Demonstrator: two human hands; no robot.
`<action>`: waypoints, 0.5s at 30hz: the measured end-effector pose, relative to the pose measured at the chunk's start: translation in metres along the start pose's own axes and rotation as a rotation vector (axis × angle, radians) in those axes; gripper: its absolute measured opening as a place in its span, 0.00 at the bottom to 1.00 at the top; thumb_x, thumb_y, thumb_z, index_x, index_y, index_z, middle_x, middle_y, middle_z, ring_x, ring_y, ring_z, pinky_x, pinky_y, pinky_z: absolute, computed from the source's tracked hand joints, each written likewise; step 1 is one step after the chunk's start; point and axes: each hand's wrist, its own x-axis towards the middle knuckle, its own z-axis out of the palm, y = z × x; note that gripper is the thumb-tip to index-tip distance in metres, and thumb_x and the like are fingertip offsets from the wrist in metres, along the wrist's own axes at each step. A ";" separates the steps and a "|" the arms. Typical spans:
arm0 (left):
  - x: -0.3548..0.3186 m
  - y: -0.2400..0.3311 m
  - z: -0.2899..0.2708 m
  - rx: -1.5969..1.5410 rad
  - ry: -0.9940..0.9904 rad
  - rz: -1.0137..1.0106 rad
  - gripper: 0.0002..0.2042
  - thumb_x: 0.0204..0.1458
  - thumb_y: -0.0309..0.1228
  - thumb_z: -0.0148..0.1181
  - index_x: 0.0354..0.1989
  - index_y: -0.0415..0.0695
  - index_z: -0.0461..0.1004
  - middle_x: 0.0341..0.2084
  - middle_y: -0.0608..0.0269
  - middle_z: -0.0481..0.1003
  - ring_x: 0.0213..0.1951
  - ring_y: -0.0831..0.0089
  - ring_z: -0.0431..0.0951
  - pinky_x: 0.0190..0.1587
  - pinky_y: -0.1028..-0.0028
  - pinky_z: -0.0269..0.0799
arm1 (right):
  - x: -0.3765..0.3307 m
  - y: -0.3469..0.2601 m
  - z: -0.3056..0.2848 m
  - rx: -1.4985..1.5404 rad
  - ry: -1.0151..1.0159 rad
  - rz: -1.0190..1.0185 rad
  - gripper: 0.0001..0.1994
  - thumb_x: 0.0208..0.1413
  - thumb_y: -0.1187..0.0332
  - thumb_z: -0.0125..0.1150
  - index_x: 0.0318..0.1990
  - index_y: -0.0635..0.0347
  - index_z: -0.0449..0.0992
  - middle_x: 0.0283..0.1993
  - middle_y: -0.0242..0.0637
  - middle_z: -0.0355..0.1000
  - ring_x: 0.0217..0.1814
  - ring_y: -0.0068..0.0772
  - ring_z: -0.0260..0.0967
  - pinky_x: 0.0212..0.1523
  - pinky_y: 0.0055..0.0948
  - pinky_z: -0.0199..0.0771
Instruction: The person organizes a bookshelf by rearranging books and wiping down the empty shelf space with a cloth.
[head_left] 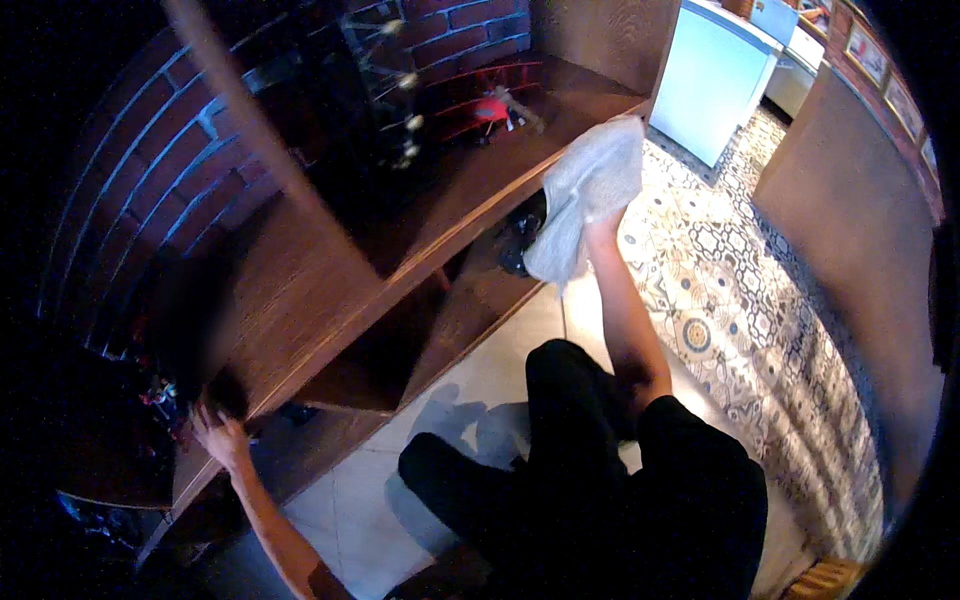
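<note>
A pale grey cloth [590,190] drapes over my right hand [602,232] at the front edge of the wooden shelf unit [440,250]. The cloth hides the fingers, and a corner of it hangs down toward the floor. At the far left end of the same shelf rests my left hand [222,437], its fingers stretched over the front edge, holding nothing that I can see. Small coloured objects [158,395] lie in shadow just beyond it, too dark to make out.
A slanting wooden upright [290,180] divides the shelf before a brick wall [190,140]. A red object [492,108] stands on the shelf's far part. Black items [520,235] sit below. At right are patterned floor tiles [700,270], a white cabinet [712,80] and a brown partition [850,220].
</note>
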 end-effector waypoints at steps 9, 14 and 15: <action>0.020 0.429 -0.133 -0.630 0.050 0.588 0.13 0.45 0.20 0.55 0.42 0.38 0.74 0.41 0.52 0.73 0.47 0.52 0.73 0.49 0.53 0.68 | 0.243 0.146 0.055 -0.755 -1.121 -0.080 0.45 0.49 0.38 0.52 0.67 0.61 0.53 0.70 0.48 0.48 0.73 0.47 0.39 0.71 0.43 0.38; 0.102 0.566 -0.099 -0.607 0.203 0.382 0.12 0.46 0.19 0.55 0.41 0.38 0.75 0.43 0.52 0.72 0.48 0.52 0.72 0.52 0.54 0.66 | 0.249 0.135 0.074 -1.045 -1.403 -0.151 0.49 0.48 0.27 0.40 0.71 0.51 0.47 0.76 0.41 0.37 0.77 0.52 0.25 0.73 0.48 0.26; 0.117 0.582 -0.092 -0.593 0.225 0.322 0.12 0.46 0.19 0.55 0.41 0.37 0.75 0.43 0.51 0.72 0.48 0.51 0.72 0.53 0.54 0.66 | 0.258 0.146 0.076 -0.993 -1.412 -0.168 0.48 0.49 0.28 0.40 0.71 0.51 0.47 0.75 0.41 0.37 0.77 0.51 0.26 0.73 0.47 0.26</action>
